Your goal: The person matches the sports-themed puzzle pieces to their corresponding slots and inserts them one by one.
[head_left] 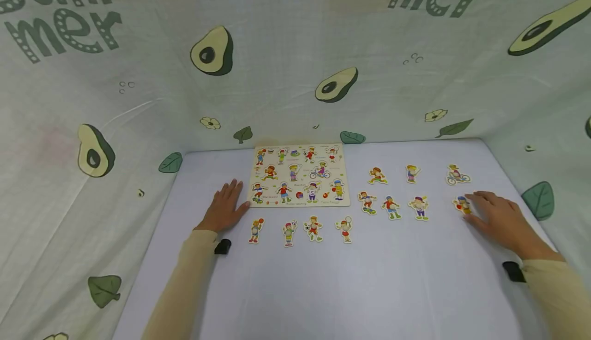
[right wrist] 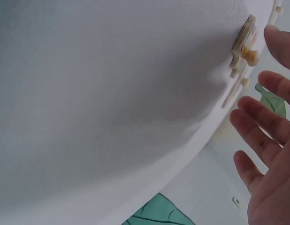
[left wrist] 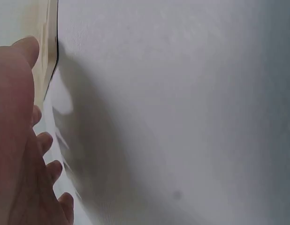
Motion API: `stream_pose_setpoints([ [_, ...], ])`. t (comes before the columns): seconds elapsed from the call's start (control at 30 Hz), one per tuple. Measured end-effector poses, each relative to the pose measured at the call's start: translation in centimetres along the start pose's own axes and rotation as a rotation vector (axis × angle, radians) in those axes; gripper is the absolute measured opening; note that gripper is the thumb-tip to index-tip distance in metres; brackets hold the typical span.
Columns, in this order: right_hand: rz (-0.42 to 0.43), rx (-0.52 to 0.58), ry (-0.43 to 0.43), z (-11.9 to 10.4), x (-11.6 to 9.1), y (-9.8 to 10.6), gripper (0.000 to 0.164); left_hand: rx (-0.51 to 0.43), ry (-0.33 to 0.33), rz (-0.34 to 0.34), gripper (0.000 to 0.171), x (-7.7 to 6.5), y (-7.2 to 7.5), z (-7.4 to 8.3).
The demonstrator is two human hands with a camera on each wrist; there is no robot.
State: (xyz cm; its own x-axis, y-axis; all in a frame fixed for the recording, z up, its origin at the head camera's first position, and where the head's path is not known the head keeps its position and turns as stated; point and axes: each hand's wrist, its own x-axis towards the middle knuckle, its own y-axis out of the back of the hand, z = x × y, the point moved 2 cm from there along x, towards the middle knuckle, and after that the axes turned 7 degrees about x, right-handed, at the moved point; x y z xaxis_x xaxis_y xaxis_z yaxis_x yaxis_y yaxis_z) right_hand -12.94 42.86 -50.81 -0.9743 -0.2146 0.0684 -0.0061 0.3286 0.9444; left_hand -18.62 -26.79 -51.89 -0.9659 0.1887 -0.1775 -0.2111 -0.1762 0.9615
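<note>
My left hand (head_left: pixel 223 206) lies spread on the table, its thumb at the lower left corner of a flat wooden puzzle board (head_left: pixel 300 147) printed with sporting children. In the left wrist view, the thumb (left wrist: pixel 27 50) overlaps the board's edge. On the far right, my right hand (head_left: pixel 500 219) reaches over a puzzle piece (head_left: pixel 461 205) of a child with a red ball. The right wrist view shows that piece (right wrist: pixel 242 44) with a small wooden knob (right wrist: pixel 250 56); thumb and forefinger stand apart beside it, not closed on the knob.
Below the board lies a row of loose pieces, including a soccer player (head_left: pixel 313 228) and a racket player (head_left: pixel 345 230). Right of it are several more, among them a runner (head_left: pixel 377 175), a skateboarder (head_left: pixel 367 203) and a cyclist (head_left: pixel 457 175). A patterned cloth (head_left: pixel 277 94) surrounds the white table (head_left: pixel 323 288).
</note>
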Motion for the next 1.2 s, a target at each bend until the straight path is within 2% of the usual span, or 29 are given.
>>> stream_pose_setpoints([
  [0.2, 0.025, -0.027, 0.030, -0.5, 0.0, -0.2, 0.044, 0.039, 0.001, -0.025, 0.074, 0.2, -0.4, 0.6],
  [0.3, 0.061, -0.040, 0.072, -0.6, 0.0, -0.4, 0.044, 0.051, 0.004, -0.030, 0.072, 0.2, -0.4, 0.9],
  [0.47, 0.121, -0.060, 0.139, -0.6, 0.1, -0.6, 0.045, 0.061, -0.008, -0.009, 0.070, 0.2, -0.4, 1.2],
  [0.67, 0.133, -0.042, 0.173, -0.6, 0.7, -0.6, 0.036, 0.074, -0.023, 0.005, 0.068, 0.1, -0.4, 1.3],
  [0.9, 0.072, -0.033, 0.124, -0.6, 1.6, -0.3, 0.021, 0.088, 0.001, -0.015, 0.068, 0.0, -0.2, 1.6],
  [1.2, 0.043, -0.059, 0.073, -0.8, 1.9, -0.4, 0.022, 0.103, -0.007, -0.026, 0.068, 0.0, 0.1, 1.8],
])
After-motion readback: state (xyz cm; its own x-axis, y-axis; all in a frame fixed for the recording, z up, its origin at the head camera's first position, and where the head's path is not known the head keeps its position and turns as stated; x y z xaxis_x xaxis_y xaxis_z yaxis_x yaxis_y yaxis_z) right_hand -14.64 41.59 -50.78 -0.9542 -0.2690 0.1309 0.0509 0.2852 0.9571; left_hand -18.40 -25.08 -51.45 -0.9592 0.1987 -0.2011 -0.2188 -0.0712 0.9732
